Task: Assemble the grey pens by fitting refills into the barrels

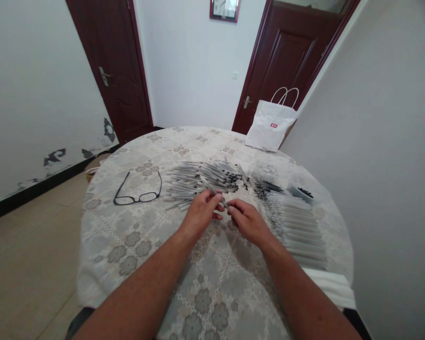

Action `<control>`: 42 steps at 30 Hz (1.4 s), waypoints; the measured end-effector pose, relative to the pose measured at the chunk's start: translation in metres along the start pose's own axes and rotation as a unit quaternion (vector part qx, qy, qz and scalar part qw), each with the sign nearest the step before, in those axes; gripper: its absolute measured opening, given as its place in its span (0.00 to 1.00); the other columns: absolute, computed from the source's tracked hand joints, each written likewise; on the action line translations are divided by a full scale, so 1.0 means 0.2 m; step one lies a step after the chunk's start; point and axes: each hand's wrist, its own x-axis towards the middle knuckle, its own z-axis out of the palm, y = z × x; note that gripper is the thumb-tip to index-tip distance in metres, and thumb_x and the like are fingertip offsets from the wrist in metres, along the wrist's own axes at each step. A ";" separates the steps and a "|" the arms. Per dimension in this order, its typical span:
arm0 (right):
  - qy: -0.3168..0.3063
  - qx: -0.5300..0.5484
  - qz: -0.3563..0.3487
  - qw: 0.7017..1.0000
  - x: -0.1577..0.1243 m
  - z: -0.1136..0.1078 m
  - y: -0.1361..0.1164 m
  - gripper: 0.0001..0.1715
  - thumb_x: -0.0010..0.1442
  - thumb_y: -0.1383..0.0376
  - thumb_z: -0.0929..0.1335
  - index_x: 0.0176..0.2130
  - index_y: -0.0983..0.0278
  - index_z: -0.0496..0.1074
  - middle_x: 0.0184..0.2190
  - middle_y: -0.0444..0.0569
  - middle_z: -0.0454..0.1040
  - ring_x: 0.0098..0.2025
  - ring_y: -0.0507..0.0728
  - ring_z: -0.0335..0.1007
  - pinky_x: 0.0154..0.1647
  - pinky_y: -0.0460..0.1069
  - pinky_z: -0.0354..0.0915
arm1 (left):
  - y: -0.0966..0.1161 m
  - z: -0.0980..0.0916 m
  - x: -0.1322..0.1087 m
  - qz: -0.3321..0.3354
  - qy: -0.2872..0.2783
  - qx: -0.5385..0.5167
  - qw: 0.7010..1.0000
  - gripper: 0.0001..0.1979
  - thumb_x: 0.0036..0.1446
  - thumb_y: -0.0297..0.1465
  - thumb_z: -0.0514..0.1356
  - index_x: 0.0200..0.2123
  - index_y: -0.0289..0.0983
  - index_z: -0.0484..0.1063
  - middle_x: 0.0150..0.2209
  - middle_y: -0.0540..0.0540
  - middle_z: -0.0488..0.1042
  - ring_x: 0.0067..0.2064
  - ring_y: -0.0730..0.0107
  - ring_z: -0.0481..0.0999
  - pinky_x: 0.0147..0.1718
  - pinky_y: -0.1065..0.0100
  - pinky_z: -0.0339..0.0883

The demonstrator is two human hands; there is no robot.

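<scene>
Both hands meet over the middle of the table around a slim, pale pen (207, 183). The fingers of my left hand (204, 206) pinch its barrel, and the upper part points away to the left. At its near end, my right hand (246, 218) is closed, thumb and fingers pressed together. Just beyond the hands lies a loose pile of similar grey-white pens (198, 174), many with black ends. To the right, rows of clear pale tubes (299, 229) lie stacked side by side, with thin black pieces (267, 188) at their far left end.
Black-framed glasses (137, 198) rest on the patterned tablecloth (145, 241) at left. A small container (302, 194) with black pieces sits at right, near a clear plastic bag (265, 170). A white paper bag (271, 123) stands at the back right, and white folded material (329, 285) lies at the near right.
</scene>
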 end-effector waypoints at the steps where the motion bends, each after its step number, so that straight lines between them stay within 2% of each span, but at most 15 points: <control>1: -0.002 0.043 0.019 0.999 0.00 0.02 0.01 0.14 0.67 0.55 0.64 0.42 0.61 0.74 0.23 0.41 0.70 0.24 0.53 0.66 0.26 0.46 0.60 | 0.00 0.00 0.00 0.007 0.007 -0.011 1.000 0.15 0.57 0.40 0.65 0.41 0.35 0.75 0.41 0.41 0.77 0.33 0.69 0.76 0.24 0.71 0.73; 4: 0.018 0.147 0.062 0.987 0.01 0.07 0.05 0.21 0.66 0.48 0.65 0.37 0.62 0.73 0.21 0.41 0.67 0.21 0.51 0.62 0.20 0.45 0.56 | -0.01 0.00 0.01 0.023 0.028 -0.041 0.998 0.15 0.57 0.41 0.66 0.37 0.34 0.74 0.38 0.42 0.77 0.32 0.70 0.76 0.26 0.70 0.75; 7: 0.029 0.224 0.097 0.969 0.01 0.08 0.07 0.28 0.64 0.42 0.65 0.33 0.63 0.71 0.22 0.42 0.67 0.19 0.49 0.60 0.17 0.44 0.51 | -0.01 0.00 0.02 0.030 0.030 -0.076 0.996 0.15 0.56 0.41 0.67 0.37 0.34 0.74 0.39 0.42 0.77 0.32 0.71 0.76 0.30 0.69 0.76; 11: 0.025 0.299 0.134 0.945 0.01 0.08 0.05 0.28 0.61 0.40 0.68 0.32 0.63 0.69 0.21 0.39 0.64 0.18 0.48 0.57 0.16 0.42 0.47 | -0.01 0.00 0.02 0.022 0.021 -0.092 0.995 0.15 0.57 0.41 0.67 0.38 0.33 0.75 0.39 0.41 0.79 0.33 0.71 0.78 0.33 0.68 0.77; 17: 0.067 0.224 0.062 0.970 0.02 0.08 0.05 0.22 0.63 0.46 0.69 0.34 0.62 0.69 0.19 0.38 0.65 0.19 0.49 0.57 0.18 0.44 0.53 | -0.02 -0.01 0.02 0.012 0.046 -0.088 0.995 0.17 0.56 0.42 0.69 0.37 0.33 0.76 0.33 0.42 0.80 0.32 0.69 0.80 0.35 0.67 0.77; 19: 0.083 0.213 0.040 0.973 0.02 0.08 0.05 0.18 0.61 0.50 0.71 0.37 0.61 0.70 0.20 0.38 0.67 0.19 0.49 0.57 0.19 0.44 0.54 | -0.02 -0.01 0.02 0.015 0.052 -0.096 0.994 0.17 0.56 0.43 0.69 0.37 0.33 0.76 0.34 0.42 0.81 0.32 0.70 0.80 0.35 0.67 0.76; 21: 0.098 0.223 0.027 0.969 0.02 0.08 0.05 0.19 0.58 0.52 0.74 0.41 0.60 0.70 0.24 0.38 0.69 0.21 0.48 0.59 0.20 0.43 0.55 | -0.03 -0.01 0.02 0.014 0.057 -0.104 0.993 0.18 0.55 0.43 0.69 0.37 0.33 0.76 0.34 0.42 0.80 0.32 0.69 0.80 0.35 0.67 0.76; 24: 0.100 0.251 0.045 0.962 0.02 0.08 0.04 0.22 0.59 0.47 0.72 0.43 0.60 0.70 0.28 0.40 0.71 0.22 0.49 0.62 0.20 0.43 0.55 | -0.02 0.00 0.03 0.012 0.060 -0.110 0.992 0.18 0.55 0.43 0.69 0.36 0.33 0.76 0.35 0.42 0.80 0.33 0.69 0.80 0.36 0.66 0.77; 28: 0.062 0.264 0.092 0.958 0.01 0.09 0.04 0.30 0.64 0.39 0.64 0.33 0.63 0.69 0.24 0.42 0.68 0.20 0.49 0.62 0.19 0.44 0.56 | -0.02 -0.01 0.03 0.012 0.044 -0.102 0.994 0.18 0.55 0.43 0.69 0.36 0.33 0.76 0.35 0.42 0.81 0.33 0.69 0.80 0.37 0.66 0.76; 32: 0.064 0.215 0.051 0.973 0.01 0.08 0.04 0.24 0.64 0.44 0.67 0.32 0.62 0.69 0.21 0.41 0.67 0.20 0.50 0.60 0.21 0.45 0.56 | -0.01 -0.01 0.02 0.011 0.042 -0.101 0.994 0.17 0.55 0.42 0.69 0.36 0.33 0.76 0.36 0.42 0.81 0.34 0.69 0.79 0.37 0.66 0.77; 35: 0.091 0.210 0.035 0.973 0.02 0.08 0.02 0.18 0.60 0.50 0.72 0.37 0.61 0.70 0.24 0.40 0.70 0.22 0.49 0.61 0.22 0.45 0.58 | -0.01 -0.01 0.03 0.012 0.056 -0.104 0.993 0.17 0.54 0.42 0.70 0.37 0.33 0.76 0.37 0.42 0.80 0.35 0.69 0.79 0.37 0.65 0.77; 37: 0.104 0.224 0.032 0.969 0.02 0.08 0.02 0.20 0.58 0.51 0.73 0.43 0.60 0.70 0.30 0.41 0.72 0.23 0.49 0.63 0.23 0.45 0.59 | -0.01 -0.01 0.03 0.010 0.057 -0.107 0.993 0.17 0.54 0.42 0.70 0.38 0.34 0.76 0.36 0.42 0.80 0.35 0.69 0.79 0.37 0.65 0.77; 39: 0.101 0.245 0.047 0.963 0.02 0.09 0.02 0.22 0.61 0.47 0.70 0.45 0.60 0.70 0.32 0.43 0.73 0.23 0.49 0.64 0.21 0.44 0.58 | -0.02 -0.01 0.03 0.008 0.052 -0.108 0.993 0.18 0.54 0.42 0.70 0.37 0.34 0.76 0.36 0.42 0.80 0.35 0.68 0.79 0.37 0.65 0.77; 42: 0.072 0.261 0.085 0.959 0.02 0.10 0.04 0.28 0.65 0.41 0.63 0.37 0.63 0.71 0.27 0.44 0.70 0.21 0.49 0.63 0.20 0.44 0.55 | -0.02 -0.02 0.03 0.010 0.048 -0.099 0.994 0.18 0.54 0.42 0.70 0.37 0.34 0.77 0.37 0.42 0.80 0.36 0.68 0.79 0.37 0.65 0.77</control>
